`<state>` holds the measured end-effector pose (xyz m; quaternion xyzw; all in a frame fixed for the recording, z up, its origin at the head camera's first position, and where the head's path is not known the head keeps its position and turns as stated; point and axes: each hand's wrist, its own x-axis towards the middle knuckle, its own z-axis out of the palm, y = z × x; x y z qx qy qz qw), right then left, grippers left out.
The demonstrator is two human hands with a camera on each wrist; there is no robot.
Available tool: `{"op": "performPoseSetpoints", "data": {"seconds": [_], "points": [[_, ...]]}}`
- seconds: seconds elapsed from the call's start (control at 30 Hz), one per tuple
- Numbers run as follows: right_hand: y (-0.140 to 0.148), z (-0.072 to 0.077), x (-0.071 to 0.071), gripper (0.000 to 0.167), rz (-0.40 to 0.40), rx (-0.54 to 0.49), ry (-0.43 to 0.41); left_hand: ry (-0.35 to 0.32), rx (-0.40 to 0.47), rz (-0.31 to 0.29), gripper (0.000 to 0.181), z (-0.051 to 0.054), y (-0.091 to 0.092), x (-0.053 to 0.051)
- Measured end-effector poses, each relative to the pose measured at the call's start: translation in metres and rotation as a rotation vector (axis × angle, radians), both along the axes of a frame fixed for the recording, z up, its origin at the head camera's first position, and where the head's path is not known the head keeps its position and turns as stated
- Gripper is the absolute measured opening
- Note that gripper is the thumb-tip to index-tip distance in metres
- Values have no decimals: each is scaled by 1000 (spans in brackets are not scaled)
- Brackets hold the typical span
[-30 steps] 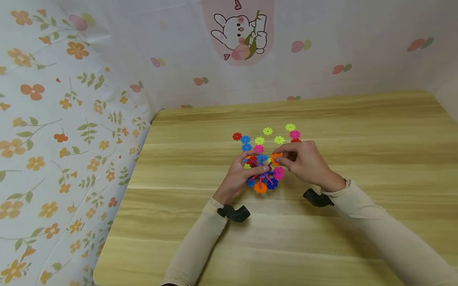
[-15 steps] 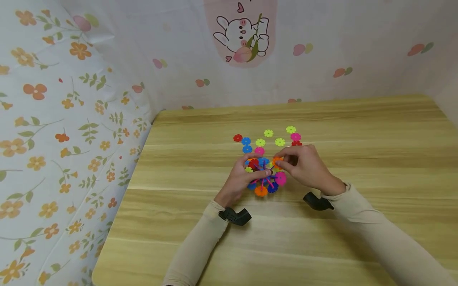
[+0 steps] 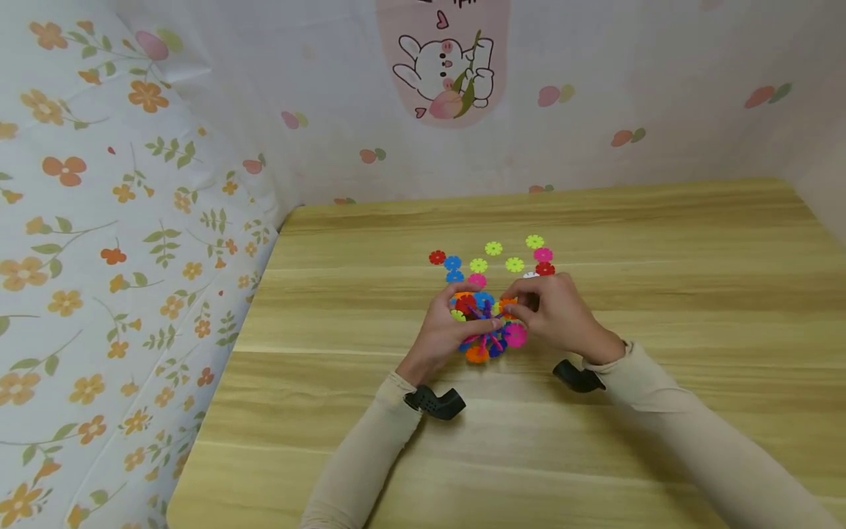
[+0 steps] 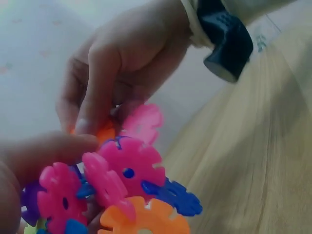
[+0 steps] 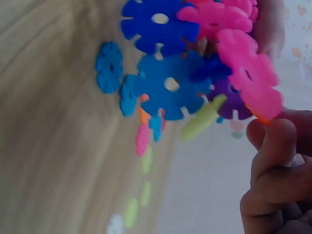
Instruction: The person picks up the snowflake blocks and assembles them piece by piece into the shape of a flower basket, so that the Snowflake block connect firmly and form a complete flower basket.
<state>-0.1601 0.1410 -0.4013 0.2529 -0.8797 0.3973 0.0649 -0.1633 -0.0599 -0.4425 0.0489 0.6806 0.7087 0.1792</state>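
In the head view my left hand (image 3: 436,334) holds a cluster of joined plastic snowflake discs (image 3: 515,335), its thumb lying across the front. The cluster mixes pink, blue, purple, red, orange and yellow-green discs slotted edge to edge. Thumb and fingers of my right hand (image 3: 562,314) pinch an orange snowflake disc (image 3: 507,305) at the cluster's upper right side. Seen from the left wrist, that orange disc (image 4: 105,133) is mostly covered by fingertips, close behind a pink disc (image 4: 131,168). Whether it is slotted in there is hidden.
Loose discs lie on the wooden table (image 3: 370,441) beyond the hands, among them a red disc (image 3: 437,257), a yellow-green disc (image 3: 493,248), a pink disc (image 3: 543,254) and a partly covered white disc (image 3: 531,275). A patterned cloth (image 3: 317,88) hangs behind the table.
The cluster has tilted slightly between the hands. My right hand keeps its pinch on the orange disc and has shifted a little; a white disc now shows behind it.
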Motion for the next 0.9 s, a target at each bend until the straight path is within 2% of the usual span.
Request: {"op": "performPoseSetpoints", "data": {"seconds": [0.13, 0.23, 0.33, 0.4, 0.47, 0.53, 0.6, 0.67, 0.73, 0.8, 0.83, 0.9], "points": [[-1, -7, -1, 12, 31, -66, -89, 22, -28, 3, 69, -1, -3, 0], [-3, -13, 0, 13, 49, -109, -163, 32, -90, -8, 71, 0, -8, -2], [-6, -19, 3, 10, 4, -188, -221, 3, -76, -4, 73, 1, -12, -6], [-9, -23, 5, 6, -67, -278, -245, -35, 2, 43, 75, 0, -13, -7], [-14, -26, 8, 4, -152, -375, -254, -87, 149, 112, 74, -2, -12, -6], [-20, -29, 12, 5, -210, -450, -276, -105, 290, 180, 69, -5, -9, -3], [-27, -29, 18, 8, -228, -518, -365, -93, 385, 238, 65, -9, -4, 1], [-30, -28, 22, 13, -203, -563, -493, -64, 412, 266, 60, -12, -1, 2], [-27, -25, 22, 20, -134, -534, -634, -19, 384, 284, 58, -12, -2, 2], [-15, -20, 16, 25, -43, -433, -720, 3, 331, 286, 55, -9, -6, -1], [-6, -18, 10, 26, -4, -361, -717, 11, 309, 280, 53, -7, -8, -3], [14, -15, -7, 24, 36, -178, -608, 18, 271, 266, 51, -2, -12, -7]]}}
